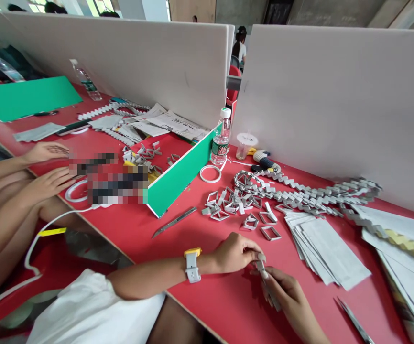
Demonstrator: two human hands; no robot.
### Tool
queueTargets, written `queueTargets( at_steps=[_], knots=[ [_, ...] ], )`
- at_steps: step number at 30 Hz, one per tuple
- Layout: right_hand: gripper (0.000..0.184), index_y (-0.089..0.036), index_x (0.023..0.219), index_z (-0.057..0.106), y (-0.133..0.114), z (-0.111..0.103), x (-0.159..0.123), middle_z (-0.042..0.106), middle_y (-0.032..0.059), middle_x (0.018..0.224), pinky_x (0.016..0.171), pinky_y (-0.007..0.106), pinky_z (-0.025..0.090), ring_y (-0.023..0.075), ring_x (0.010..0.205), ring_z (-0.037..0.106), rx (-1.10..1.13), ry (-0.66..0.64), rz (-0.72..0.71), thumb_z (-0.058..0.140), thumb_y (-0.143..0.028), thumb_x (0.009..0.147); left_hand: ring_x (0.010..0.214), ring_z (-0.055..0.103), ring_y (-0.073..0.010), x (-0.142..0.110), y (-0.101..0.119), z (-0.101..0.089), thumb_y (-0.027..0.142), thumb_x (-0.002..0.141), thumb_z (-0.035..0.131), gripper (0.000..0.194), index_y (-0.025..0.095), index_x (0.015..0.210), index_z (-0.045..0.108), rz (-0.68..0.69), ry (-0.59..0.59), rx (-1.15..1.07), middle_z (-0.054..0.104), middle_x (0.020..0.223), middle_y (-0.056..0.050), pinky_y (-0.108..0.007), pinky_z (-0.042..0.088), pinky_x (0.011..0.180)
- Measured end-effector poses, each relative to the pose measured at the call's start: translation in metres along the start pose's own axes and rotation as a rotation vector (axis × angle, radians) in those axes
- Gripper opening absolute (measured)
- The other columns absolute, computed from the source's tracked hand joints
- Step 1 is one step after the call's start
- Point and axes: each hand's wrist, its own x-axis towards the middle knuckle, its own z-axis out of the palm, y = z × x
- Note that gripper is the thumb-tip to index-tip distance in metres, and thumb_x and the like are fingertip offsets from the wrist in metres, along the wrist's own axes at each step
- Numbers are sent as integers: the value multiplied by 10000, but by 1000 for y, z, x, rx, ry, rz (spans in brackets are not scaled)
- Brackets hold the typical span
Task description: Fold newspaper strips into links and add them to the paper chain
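Over the red table (207,296), my left hand (234,252) pinches the upper end of a narrow folded paper strip (272,292). A watch with a pale strap (192,268) is on that wrist. From below, my right hand (293,298) grips the same strip along its length, thumb on top. Both hands' fingertips nearly meet at its upper end. Beyond them lies a pile of folded paper links (224,203), with several single links (270,232) nearer. A stack of cut paper sheets (331,248) lies to the right.
A zigzag paper chain (300,196) stretches along the back. A utility knife (174,222) and scissors (354,320) lie on the table. A bottle (220,138), cup (245,145) and tape roll (210,174) stand near a green divider (181,177). Another person's hands (49,184) are at left.
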Motion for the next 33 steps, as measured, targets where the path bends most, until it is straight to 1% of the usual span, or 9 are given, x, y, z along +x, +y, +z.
queueTargets(
  at_steps=[4,6,9,14,17,20,24,27,33],
  knots=[
    [523,-175,766,646,3,-1,-1,502,-21,562,505,256,341,108,500,430,-51,5,-23,533,-674,874,782,720,-167,4,-11,5,385,884,612,282,129,889,731,2,28,-147,767,863,-86,-269,572,749],
    [523,-172,805,671,5,-1,-1,515,-17,567,502,256,350,114,501,445,-63,9,-29,539,-674,870,762,722,-162,3,-11,5,385,882,625,285,134,985,713,19,33,-175,763,857,-82,-265,569,725],
    [533,-169,795,681,5,0,-1,545,-4,574,510,257,376,122,506,473,-49,-4,-22,535,-676,871,737,727,-162,-1,-7,4,358,906,597,329,156,1155,670,63,10,-109,771,861,-83,-256,555,695],
    [501,-176,780,674,3,4,0,631,26,649,551,258,428,145,576,533,9,56,-21,645,-676,787,896,751,-182,-5,-6,7,232,906,527,288,203,1123,714,170,52,110,787,992,-82,-255,554,810],
    [518,-172,787,676,5,4,-1,631,36,629,524,257,420,150,556,529,7,88,-10,614,-687,802,886,744,-180,-6,-5,6,316,895,583,300,210,1145,713,132,38,77,784,1009,-75,-252,548,803],
    [502,-166,824,690,9,1,-1,636,46,660,547,260,438,160,589,546,-47,116,-56,599,-660,826,823,702,-167,-4,-2,1,453,827,689,336,182,1017,743,89,5,13,772,935,-70,-231,502,698],
    [477,-165,765,689,11,-1,0,577,23,631,535,249,425,141,570,497,-174,166,-138,583,-622,850,687,589,-124,-1,-1,-3,546,751,748,402,145,776,724,77,28,-9,705,740,-39,-232,420,617],
    [481,-163,712,693,8,-4,1,597,37,639,549,251,433,149,579,522,-232,142,-204,564,-598,871,647,559,-113,1,-1,-3,582,717,762,451,135,729,705,17,-15,-114,668,679,-29,-241,409,612],
    [434,-167,776,751,0,-8,1,598,33,601,543,248,435,143,542,523,-231,68,-292,566,-542,894,596,548,-107,3,3,-4,597,629,813,487,133,685,677,-150,-133,-397,619,625,-11,-261,438,623]
  ],
)
